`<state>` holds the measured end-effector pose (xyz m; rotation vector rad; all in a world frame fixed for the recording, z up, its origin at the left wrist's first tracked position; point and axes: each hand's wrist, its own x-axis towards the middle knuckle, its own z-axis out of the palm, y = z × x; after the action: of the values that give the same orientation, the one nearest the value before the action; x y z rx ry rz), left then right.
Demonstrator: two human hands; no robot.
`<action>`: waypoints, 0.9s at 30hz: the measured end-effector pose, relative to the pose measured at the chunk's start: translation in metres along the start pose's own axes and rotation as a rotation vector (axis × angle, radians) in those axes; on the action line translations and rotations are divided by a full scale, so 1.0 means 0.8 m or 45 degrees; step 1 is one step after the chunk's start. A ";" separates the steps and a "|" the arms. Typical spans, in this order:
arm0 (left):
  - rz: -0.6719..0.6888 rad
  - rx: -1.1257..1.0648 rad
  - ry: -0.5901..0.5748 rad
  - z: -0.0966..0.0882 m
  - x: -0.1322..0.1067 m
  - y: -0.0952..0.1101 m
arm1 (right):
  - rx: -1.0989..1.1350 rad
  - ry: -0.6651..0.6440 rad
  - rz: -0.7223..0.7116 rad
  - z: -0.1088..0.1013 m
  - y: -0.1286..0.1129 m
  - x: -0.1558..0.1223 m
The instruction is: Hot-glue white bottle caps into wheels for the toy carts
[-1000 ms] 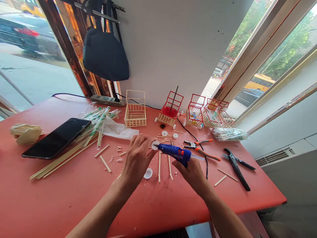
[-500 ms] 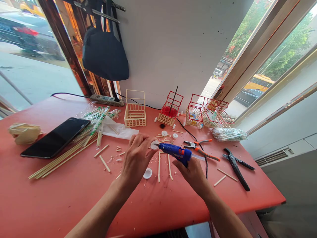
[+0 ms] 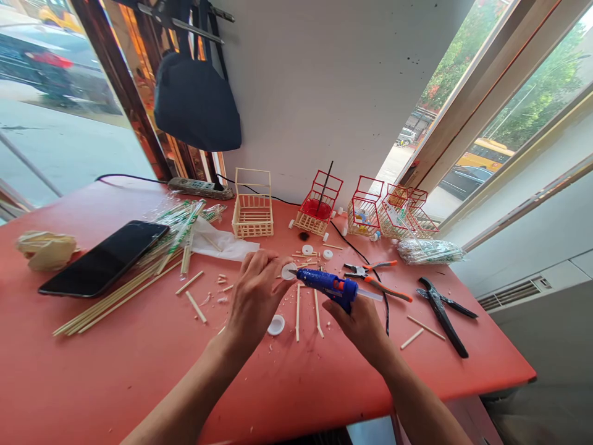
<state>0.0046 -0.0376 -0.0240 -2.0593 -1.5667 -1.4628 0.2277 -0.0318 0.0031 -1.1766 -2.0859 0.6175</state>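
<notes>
My left hand (image 3: 257, 293) pinches a small white plastic cap (image 3: 289, 271) just above the red table (image 3: 115, 364). A blue hot glue gun (image 3: 330, 285) sits in my right hand (image 3: 359, 324), its nozzle touching the cap's edge. Another white cap (image 3: 276, 324) lies on the table under my left wrist. Two thin wooden sticks (image 3: 298, 310) lie between my hands.
Behind stand a plain stick basket (image 3: 252, 205) and several red stick baskets (image 3: 319, 204). A black phone (image 3: 104, 256) and a bundle of chopsticks (image 3: 139, 275) lie at the left. Orange-handled pliers (image 3: 377, 278) and black cutters (image 3: 443, 314) lie at the right.
</notes>
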 end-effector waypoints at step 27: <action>0.000 0.001 0.003 -0.001 0.002 0.003 | 0.010 -0.028 0.050 0.001 -0.001 -0.001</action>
<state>0.0060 -0.0380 -0.0219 -2.0568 -1.5660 -1.4635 0.2270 -0.0329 0.0025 -1.2138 -2.0817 0.6588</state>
